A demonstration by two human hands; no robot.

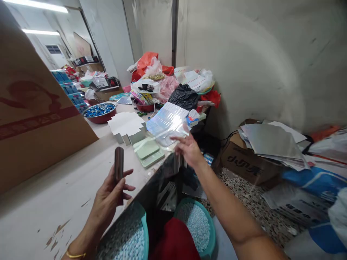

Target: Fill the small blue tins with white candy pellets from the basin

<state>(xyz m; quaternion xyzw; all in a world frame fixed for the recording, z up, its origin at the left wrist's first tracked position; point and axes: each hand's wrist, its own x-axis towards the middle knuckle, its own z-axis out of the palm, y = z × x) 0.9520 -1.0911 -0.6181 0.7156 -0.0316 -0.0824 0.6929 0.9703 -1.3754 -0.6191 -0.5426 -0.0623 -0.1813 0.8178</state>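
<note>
My left hand is above the table near its front edge, with a dark brown glossy bar-shaped object held upright between thumb and palm. Its other fingers are spread to the right. My right hand reaches out at the table's edge, fingers apart, over shiny clear plastic sheets or trays. Whether the fingertips touch the plastic is blurred. Left of that hand sits a pale green scale, partly under clear plastic. Behind the scale stands a block of stacked white cards or small boxes.
A large cardboard box stands at left on the table. Behind are a red basin of blue pieces and piled plastic bags. Below are turquoise tubs of pale pellets. A carton with sheets sits right.
</note>
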